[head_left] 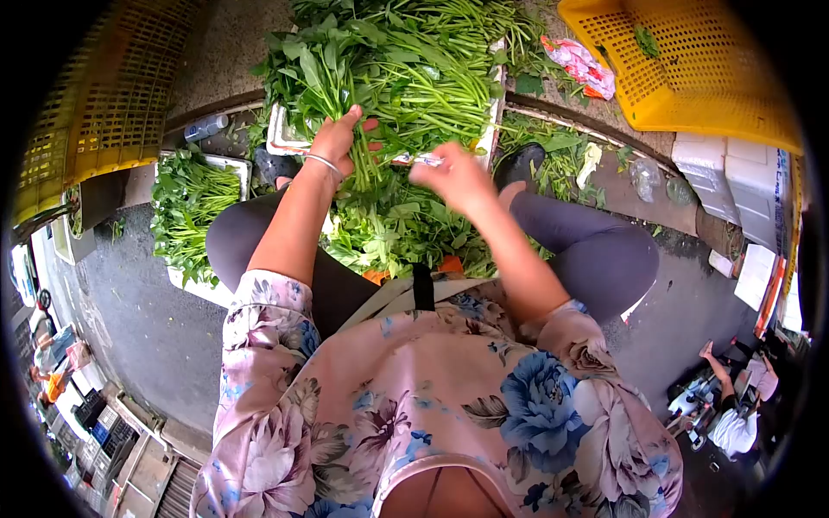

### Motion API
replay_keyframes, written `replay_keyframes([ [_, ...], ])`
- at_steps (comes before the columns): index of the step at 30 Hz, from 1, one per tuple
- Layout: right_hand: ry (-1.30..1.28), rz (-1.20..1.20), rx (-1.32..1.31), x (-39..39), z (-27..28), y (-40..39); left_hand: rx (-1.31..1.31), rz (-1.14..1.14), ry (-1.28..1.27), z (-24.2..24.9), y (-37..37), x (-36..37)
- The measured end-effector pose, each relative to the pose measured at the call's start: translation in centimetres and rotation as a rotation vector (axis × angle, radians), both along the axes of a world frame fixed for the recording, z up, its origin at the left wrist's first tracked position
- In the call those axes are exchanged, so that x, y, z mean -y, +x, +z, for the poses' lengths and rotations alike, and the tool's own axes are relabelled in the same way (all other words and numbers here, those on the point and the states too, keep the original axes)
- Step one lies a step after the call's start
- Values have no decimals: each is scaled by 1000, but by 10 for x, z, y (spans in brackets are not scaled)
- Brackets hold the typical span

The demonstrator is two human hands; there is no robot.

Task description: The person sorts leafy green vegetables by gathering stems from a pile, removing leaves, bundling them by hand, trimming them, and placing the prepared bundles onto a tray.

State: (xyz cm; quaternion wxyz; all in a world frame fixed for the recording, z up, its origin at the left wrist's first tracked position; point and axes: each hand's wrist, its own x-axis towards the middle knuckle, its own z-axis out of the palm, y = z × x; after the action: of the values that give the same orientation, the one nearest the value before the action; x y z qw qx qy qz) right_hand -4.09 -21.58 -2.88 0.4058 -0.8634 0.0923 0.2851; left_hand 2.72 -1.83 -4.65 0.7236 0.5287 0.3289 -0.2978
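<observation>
My left hand (335, 145), with a bangle on its wrist, is wrapped round a bunch of leafy green stems (367, 164) in front of me. The bunch's leaves point away from me. Just right of it, my right hand (453, 177) is closed on a small white strip (419, 160) with coloured marks, which reaches toward the stems; motion blurs the fingers. Beyond both hands lies a large heap of greens (432, 78) in a white foam tray (285, 134). More loose leaves (389, 229) lie between my legs.
A second white tray (246, 173) of greens stands at the left. Yellow crates (699, 78) are at the upper right and upper left. A plastic bottle (205, 128), a pink-and-white bag (580, 65) and white foam boxes (725, 177) lie around. People are in the far lower corners.
</observation>
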Motion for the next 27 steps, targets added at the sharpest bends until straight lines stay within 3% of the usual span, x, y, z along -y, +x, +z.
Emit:
replay_keyframes([
  [1,34,-141,12,10,6,23,3,-3,0,0,-2,-1],
  [3,-322,-274,393,25,-8,62,6,45,-146,-1,0,-3],
  [6,-539,-328,469,41,-37,92,64,57,-96,9,-3,0],
  [9,-462,-195,358,39,-22,99,117,46,-108,18,-6,3],
  [13,-195,-247,581,2,11,54,57,79,-172,9,-6,7],
  [15,155,-279,584,-17,-11,40,130,17,-196,15,-8,13],
  [17,315,-314,530,-35,-17,30,147,-25,-219,13,-8,14],
  [18,538,-364,373,-44,-6,24,170,-23,-253,10,-8,15],
  [19,627,-346,380,-48,-20,23,194,-23,-291,8,-7,16],
  [22,681,-298,477,-47,-19,21,223,18,-369,7,-7,16],
  [25,698,-473,260,-39,-6,28,175,12,-364,19,-11,15],
  [27,504,-506,427,-40,-10,41,170,1,-364,15,-10,15],
])
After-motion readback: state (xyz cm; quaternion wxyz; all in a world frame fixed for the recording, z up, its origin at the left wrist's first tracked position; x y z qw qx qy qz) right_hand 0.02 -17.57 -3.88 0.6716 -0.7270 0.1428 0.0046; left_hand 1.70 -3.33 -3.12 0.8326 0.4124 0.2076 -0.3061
